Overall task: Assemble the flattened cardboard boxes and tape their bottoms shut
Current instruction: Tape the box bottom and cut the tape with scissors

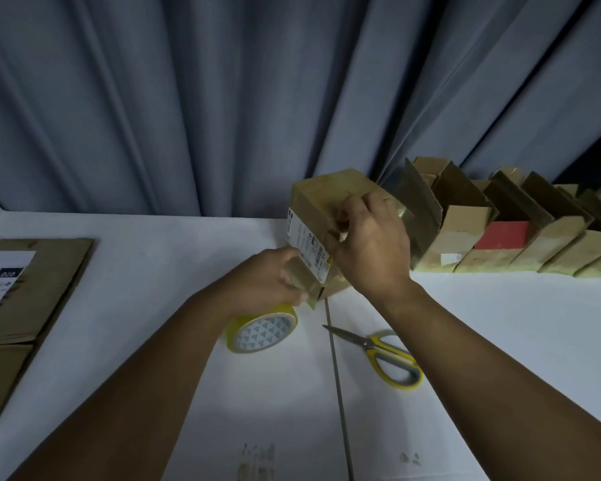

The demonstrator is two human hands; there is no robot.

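The cardboard box (321,203) over the middle of the worktop (153,272) is dull brown with a yellowish tape sheen. Its white label (307,246) is printed in small black text and bars. The tape roll (262,333) is bright yellow, its white core patterned with grey-blue triangles. The scissors (389,355) have yellow handles lined in grey. The worktop is plain white. The flattened boxes (32,300) at its left edge are brown, their white label carrying a dark patch. The row of boxes (552,244) along the far right edge is tan, pale yellow at the base, and one has a red panel (500,236). The curtain (222,98) is grey-blue.
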